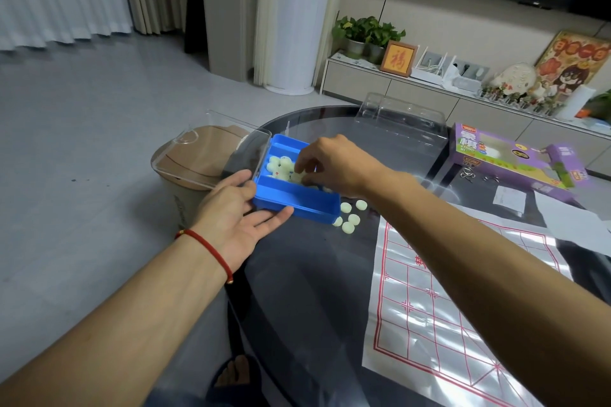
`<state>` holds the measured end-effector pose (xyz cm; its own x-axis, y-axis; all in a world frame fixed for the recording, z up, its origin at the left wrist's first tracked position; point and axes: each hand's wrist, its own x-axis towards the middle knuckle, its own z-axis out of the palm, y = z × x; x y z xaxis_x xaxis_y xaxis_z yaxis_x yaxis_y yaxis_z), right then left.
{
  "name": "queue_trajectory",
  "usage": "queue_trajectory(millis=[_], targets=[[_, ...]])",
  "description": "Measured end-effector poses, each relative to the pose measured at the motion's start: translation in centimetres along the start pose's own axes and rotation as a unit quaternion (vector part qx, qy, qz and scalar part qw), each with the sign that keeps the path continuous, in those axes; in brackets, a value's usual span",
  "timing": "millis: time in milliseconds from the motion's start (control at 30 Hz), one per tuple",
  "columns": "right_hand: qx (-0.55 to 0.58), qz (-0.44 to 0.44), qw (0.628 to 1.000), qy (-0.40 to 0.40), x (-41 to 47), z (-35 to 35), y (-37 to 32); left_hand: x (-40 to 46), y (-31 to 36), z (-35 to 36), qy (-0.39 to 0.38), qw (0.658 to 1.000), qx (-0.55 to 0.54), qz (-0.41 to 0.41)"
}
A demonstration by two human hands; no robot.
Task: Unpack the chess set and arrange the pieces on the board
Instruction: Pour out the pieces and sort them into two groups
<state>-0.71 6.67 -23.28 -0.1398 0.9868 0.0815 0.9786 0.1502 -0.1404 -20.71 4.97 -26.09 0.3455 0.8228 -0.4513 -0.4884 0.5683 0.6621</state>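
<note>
A blue plastic case (299,200) is sitting tilted at the left rim of a round dark glass table (307,277), its clear hinged lid (211,155) hanging open past the table edge, over a tan bin (195,172) on the floor. The case is divided into compartments; the far one is holding a heap of pale round chess pieces (279,167), while the near compartment is showing bare blue floor.

The left hand (234,208), a red cord at its wrist, is lying flat with straight fingers against the case's near left corner, thumb up by the lid hinge, bracing it rather than gripping it. The right hand (330,163) is reaching into the case from the right with fingers curled down among the pieces; it is probably pinching one or more, but the fingertips are hidden and I cannot tell.

Five loose pieces (352,216) are lying on the glass just beside the case's right end, between it and the top left corner of the board sheet (439,314), a glossy white sheet with red grid lines, lying flat and bare. Behind the hands a clear plastic tray (401,124) is standing at the table's far edge, with a purple chess set box (509,157) to its right.
</note>
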Motion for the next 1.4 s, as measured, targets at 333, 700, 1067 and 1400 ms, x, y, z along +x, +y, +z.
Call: queue_trajectory(millis=[333,700,1067,1400], targets=[[-0.007,-0.007,1.0,-0.014,0.7,-1.5,0.2,0.0,-0.1,-0.1,0.014,1.0,0.015,0.003],[-0.033,0.127,0.99,-0.043,-1.7,1.8,6.3,0.2,0.7,-0.3,0.034,0.999,0.007,0.015],[0.023,0.046,0.998,0.026,0.2,-0.8,3.7,0.4,0.1,0.1,0.032,0.999,0.023,0.012],[-0.026,0.031,0.998,-0.043,1.0,0.1,1.6,0.1,-0.1,-0.2,0.032,0.999,0.027,0.013]])
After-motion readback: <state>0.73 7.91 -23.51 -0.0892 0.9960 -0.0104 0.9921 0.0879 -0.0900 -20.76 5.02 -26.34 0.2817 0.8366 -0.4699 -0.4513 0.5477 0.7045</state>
